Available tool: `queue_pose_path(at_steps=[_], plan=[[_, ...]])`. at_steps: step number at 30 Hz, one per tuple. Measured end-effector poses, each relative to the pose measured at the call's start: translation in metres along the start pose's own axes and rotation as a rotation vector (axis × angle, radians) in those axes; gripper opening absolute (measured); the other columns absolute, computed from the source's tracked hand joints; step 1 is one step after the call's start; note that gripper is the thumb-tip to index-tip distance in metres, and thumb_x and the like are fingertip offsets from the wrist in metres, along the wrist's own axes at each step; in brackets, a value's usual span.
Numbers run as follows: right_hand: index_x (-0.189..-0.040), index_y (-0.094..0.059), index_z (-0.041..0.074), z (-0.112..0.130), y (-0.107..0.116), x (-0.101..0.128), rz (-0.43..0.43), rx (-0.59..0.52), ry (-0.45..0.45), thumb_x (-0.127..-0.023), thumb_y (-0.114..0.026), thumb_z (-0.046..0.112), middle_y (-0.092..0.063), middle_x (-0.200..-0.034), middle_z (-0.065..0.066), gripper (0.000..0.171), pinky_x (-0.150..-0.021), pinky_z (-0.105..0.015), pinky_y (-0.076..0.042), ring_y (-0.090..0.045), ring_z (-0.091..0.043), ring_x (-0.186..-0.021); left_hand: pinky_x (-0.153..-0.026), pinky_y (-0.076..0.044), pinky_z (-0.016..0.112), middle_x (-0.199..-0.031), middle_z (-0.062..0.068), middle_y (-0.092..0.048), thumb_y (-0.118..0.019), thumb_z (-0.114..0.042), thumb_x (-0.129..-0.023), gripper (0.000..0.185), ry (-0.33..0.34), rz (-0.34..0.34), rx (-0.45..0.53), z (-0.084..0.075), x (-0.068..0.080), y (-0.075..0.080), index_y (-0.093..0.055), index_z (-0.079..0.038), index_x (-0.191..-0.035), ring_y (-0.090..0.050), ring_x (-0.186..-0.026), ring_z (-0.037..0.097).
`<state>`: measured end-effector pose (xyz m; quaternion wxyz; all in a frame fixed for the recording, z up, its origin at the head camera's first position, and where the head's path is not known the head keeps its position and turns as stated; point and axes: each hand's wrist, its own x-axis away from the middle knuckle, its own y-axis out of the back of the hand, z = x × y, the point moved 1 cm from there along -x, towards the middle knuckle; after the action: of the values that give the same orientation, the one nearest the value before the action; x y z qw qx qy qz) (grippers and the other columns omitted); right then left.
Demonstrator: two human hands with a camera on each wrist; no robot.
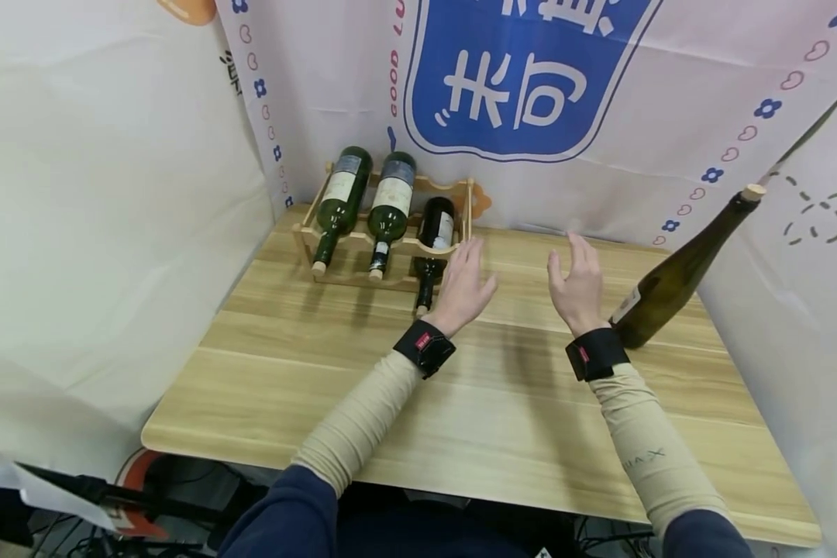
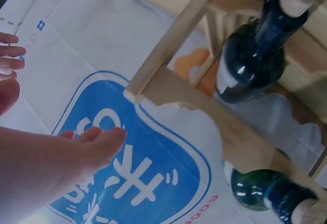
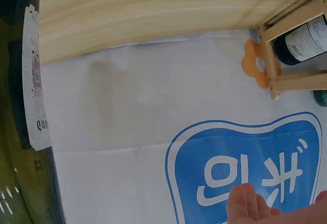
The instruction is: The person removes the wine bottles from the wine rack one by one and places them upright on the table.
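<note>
My left hand (image 1: 462, 288) is over the table by the right end of a wooden wine rack (image 1: 352, 242), fingers extended and holding nothing. Beside it, a dark wine bottle (image 1: 438, 225) lies low in the rack, its corked neck toward me. Two green wine bottles, one on the left (image 1: 343, 194) and one in the middle (image 1: 393, 195), lie on the rack's upper level, corks pointing to me. My right hand (image 1: 577, 285), fingers straight and thumb apart, also holds nothing. Just right of its wrist stands a tall olive-green bottle (image 1: 676, 279) with a cork in its top.
The wooden table (image 1: 286, 387) meets a white printed cloth (image 1: 349, 85) along its back edge, with white cloth walls on both sides. At the front left, below the table, there are a dark bar (image 1: 146, 500) and cables.
</note>
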<state>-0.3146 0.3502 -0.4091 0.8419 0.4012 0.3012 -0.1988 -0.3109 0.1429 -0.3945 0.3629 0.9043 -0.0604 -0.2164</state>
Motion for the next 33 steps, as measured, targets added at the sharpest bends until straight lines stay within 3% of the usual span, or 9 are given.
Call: queue_pose_path(at_steps=[9, 18, 26, 33], plan=[[-0.135, -0.049, -0.008, -0.029, 0.016, 0.020, 0.106, 0.121, -0.014, -0.096, -0.057, 0.015, -0.051, -0.136, -0.029, 0.046, -0.110, -0.052, -0.035, -0.046, -0.045, -0.127, -0.118, -0.030, 0.042, -0.151, 0.017, -0.039, -0.057, -0.018, -0.093, 0.058, 0.063, 0.091, 0.012, 0.005, 0.009, -0.020, -0.036, -0.003, -0.146, -0.036, -0.140, 0.031], [-0.136, -0.049, -0.005, -0.042, 0.030, 0.026, 0.131, 0.174, -0.053, -0.097, -0.055, 0.019, -0.050, -0.138, -0.028, 0.047, -0.110, -0.054, -0.034, -0.045, -0.045, -0.128, -0.117, -0.031, 0.045, -0.145, 0.018, -0.043, -0.060, -0.013, -0.091, 0.055, -0.009, 0.059, -0.111, 0.007, 0.013, -0.032, -0.040, -0.002, -0.142, -0.036, -0.138, 0.033], [-0.138, -0.046, -0.005, -0.030, 0.011, 0.033, 0.209, 0.145, -0.057, -0.098, -0.053, 0.021, -0.048, -0.141, -0.027, 0.048, -0.108, -0.055, -0.036, -0.043, -0.045, -0.130, -0.117, -0.029, 0.047, -0.146, 0.021, -0.042, -0.059, -0.013, -0.092, 0.049, 0.001, 0.008, -0.178, 0.022, 0.021, -0.021, -0.045, -0.003, -0.138, -0.035, -0.140, 0.035], [-0.137, -0.047, -0.004, -0.013, -0.007, 0.033, 0.217, 0.098, -0.022, -0.098, -0.054, 0.020, -0.049, -0.140, -0.026, 0.047, -0.110, -0.052, -0.035, -0.044, -0.042, -0.130, -0.115, -0.033, 0.046, -0.138, 0.022, -0.050, -0.064, -0.009, -0.088, 0.044, -0.028, -0.134, -0.188, 0.031, 0.026, -0.002, -0.052, 0.002, -0.129, -0.042, -0.134, 0.035]])
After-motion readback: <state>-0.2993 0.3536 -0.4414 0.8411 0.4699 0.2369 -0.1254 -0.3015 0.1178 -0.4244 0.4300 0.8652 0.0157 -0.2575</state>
